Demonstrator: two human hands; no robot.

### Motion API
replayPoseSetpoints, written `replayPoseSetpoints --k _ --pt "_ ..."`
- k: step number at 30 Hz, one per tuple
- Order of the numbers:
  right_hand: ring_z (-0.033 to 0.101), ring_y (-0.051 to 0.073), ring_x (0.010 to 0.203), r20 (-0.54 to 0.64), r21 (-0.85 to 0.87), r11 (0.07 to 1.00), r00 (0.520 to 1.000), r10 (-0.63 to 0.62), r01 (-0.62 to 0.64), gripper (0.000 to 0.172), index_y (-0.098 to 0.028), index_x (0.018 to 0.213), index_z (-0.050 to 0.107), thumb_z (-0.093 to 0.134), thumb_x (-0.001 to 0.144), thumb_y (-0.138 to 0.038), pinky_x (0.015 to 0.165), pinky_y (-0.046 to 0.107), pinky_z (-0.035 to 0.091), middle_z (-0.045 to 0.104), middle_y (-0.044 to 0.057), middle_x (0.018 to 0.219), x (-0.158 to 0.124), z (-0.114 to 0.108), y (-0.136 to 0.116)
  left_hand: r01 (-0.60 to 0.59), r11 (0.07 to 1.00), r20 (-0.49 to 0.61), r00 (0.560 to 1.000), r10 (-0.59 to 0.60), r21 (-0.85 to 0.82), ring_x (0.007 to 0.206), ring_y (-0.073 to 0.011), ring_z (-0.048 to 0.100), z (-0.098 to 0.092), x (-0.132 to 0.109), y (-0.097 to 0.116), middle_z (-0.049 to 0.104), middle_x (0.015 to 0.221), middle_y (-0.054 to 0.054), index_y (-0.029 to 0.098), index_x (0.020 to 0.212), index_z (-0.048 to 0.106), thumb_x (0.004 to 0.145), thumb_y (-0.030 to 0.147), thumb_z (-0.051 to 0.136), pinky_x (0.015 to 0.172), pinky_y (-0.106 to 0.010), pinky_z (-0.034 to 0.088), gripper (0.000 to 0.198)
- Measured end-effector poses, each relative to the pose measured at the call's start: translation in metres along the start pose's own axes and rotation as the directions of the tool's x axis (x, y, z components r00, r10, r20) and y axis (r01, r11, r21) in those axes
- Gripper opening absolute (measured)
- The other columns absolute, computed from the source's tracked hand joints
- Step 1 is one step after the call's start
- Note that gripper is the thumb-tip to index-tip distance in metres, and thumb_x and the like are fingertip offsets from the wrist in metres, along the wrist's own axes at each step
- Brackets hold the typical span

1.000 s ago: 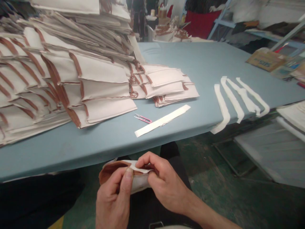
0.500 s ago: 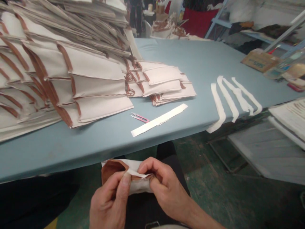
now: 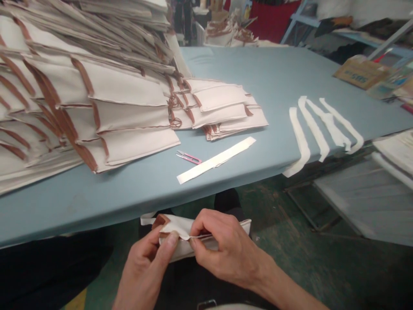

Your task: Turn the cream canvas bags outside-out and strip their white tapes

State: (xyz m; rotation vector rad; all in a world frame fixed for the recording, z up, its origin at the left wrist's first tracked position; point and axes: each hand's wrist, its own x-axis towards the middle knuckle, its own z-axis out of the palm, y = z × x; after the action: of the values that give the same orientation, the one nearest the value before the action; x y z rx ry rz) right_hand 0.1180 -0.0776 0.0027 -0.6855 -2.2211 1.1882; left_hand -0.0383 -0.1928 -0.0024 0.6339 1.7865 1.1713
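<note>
Over my lap, below the table's front edge, lies a cream fabric pouch (image 3: 177,224) with brown lining showing at its left, open end. My left hand (image 3: 146,262) pinches the pouch near that end, thumb on top. The thumb and forefinger of my right hand (image 3: 222,247) grip the brown-edged seam, close beside the left thumb. A white strip end sticks out at the pouch's left. On the table ahead lie pink-handled thread snips (image 3: 189,158), touching a flat white strip (image 3: 216,160).
Large stacks of cream pieces with brown edging (image 3: 129,112) cover the table's left side, a smaller pile (image 3: 222,103) beside them. Several white strips (image 3: 318,129) hang over the right front edge of the blue-covered table (image 3: 258,82). A cardboard box (image 3: 359,73) stands at the far right.
My right hand has shifted its pinch left along the seam, nearer the left thumb. More of the pouch's right end now shows, and its brown opening looks narrower.
</note>
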Motion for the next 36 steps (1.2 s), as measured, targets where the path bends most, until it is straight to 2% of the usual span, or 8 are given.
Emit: replayPoseSetpoints --k 8,13,18,22,26,30,33,36 --pt "0.065 0.014 0.069 0.061 -0.068 0.996 0.997 -0.056 0.060 0.013 -0.020 0.082 0.064 0.065 0.085 -0.008 0.066 0.024 0.042 0.071 0.000 0.078 0.006 -0.011 0.003 0.020 1.000 0.190 0.982 -0.020 0.003 0.083 -0.0238 0.074 -0.007 0.011 -0.003 0.085 0.095 -0.006 0.020 0.111 0.088 0.092 0.067 0.076 0.075 -0.025 0.057 0.052" --pt "0.059 0.012 0.063 0.006 0.010 0.992 0.993 0.122 -0.122 0.013 -0.021 0.075 0.060 0.062 0.082 -0.011 0.062 0.023 0.038 0.065 -0.003 0.069 0.009 -0.007 -0.003 -0.002 0.997 0.127 0.992 0.011 -0.075 0.083 -0.0239 0.075 -0.003 0.008 -0.005 0.085 0.096 -0.007 0.021 0.109 0.089 0.091 0.065 0.078 0.076 -0.025 0.058 0.049" --pt "0.059 0.013 0.063 0.081 0.146 0.936 0.947 0.311 -0.320 0.013 -0.020 0.072 0.061 0.061 0.085 -0.018 0.063 0.024 0.042 0.065 -0.003 0.067 0.013 -0.001 -0.006 0.006 0.987 0.091 0.996 0.009 -0.158 0.082 -0.0211 0.072 -0.005 0.012 -0.023 0.085 0.101 -0.007 0.021 0.108 0.090 0.091 0.065 0.077 0.073 -0.022 0.057 0.048" --pt "0.062 0.014 0.067 0.098 0.121 0.947 0.953 0.287 -0.298 0.012 -0.020 0.076 0.063 0.061 0.088 -0.018 0.066 0.025 0.043 0.068 -0.002 0.072 0.010 0.001 -0.008 -0.010 0.987 0.035 0.999 0.016 -0.162 0.074 -0.0189 0.067 -0.005 0.017 -0.032 0.080 0.085 -0.005 0.020 0.099 0.090 0.088 0.065 0.080 0.067 -0.021 0.054 0.047" --pt "0.064 0.013 0.069 0.095 0.042 0.969 0.967 0.238 -0.242 0.010 -0.020 0.083 0.067 0.062 0.092 -0.018 0.066 0.023 0.045 0.071 -0.001 0.077 0.014 -0.010 -0.009 -0.023 0.996 0.000 1.000 0.023 -0.086 0.072 -0.0213 0.069 -0.003 0.017 -0.024 0.080 0.083 -0.005 0.021 0.097 0.090 0.088 0.069 0.075 0.065 -0.024 0.054 0.051" --pt "0.068 0.014 0.071 -0.032 -0.246 0.924 0.955 0.293 -0.292 0.008 -0.021 0.094 0.069 0.066 0.098 -0.026 0.069 0.025 0.047 0.074 -0.002 0.081 0.051 -0.030 0.000 -0.098 0.993 0.024 0.995 0.097 0.058 0.091 -0.0264 0.075 -0.007 0.019 -0.017 0.085 0.100 -0.007 0.024 0.099 0.091 0.093 0.068 0.069 0.079 -0.026 0.057 0.049" --pt "0.074 0.018 0.092 -0.055 -0.635 0.714 0.940 0.338 -0.294 0.018 -0.022 0.114 0.069 0.062 0.106 -0.036 0.080 0.028 0.048 0.080 0.002 0.103 0.101 -0.036 0.016 -0.160 0.980 0.013 0.987 0.159 0.122 0.103 -0.0279 0.075 -0.014 0.023 -0.018 0.085 0.110 -0.006 0.025 0.103 0.091 0.097 0.068 0.065 0.088 -0.025 0.057 0.050" --pt "0.074 0.027 0.109 -0.007 -0.718 0.648 0.934 0.357 -0.253 0.032 -0.019 0.123 0.069 0.067 0.105 -0.045 0.084 0.032 0.048 0.079 0.010 0.121 0.145 -0.031 0.037 -0.178 0.980 -0.040 0.982 0.182 0.086 0.099 -0.0265 0.076 -0.021 0.022 -0.018 0.085 0.110 -0.005 0.025 0.109 0.090 0.099 0.068 0.063 0.083 -0.023 0.058 0.052"
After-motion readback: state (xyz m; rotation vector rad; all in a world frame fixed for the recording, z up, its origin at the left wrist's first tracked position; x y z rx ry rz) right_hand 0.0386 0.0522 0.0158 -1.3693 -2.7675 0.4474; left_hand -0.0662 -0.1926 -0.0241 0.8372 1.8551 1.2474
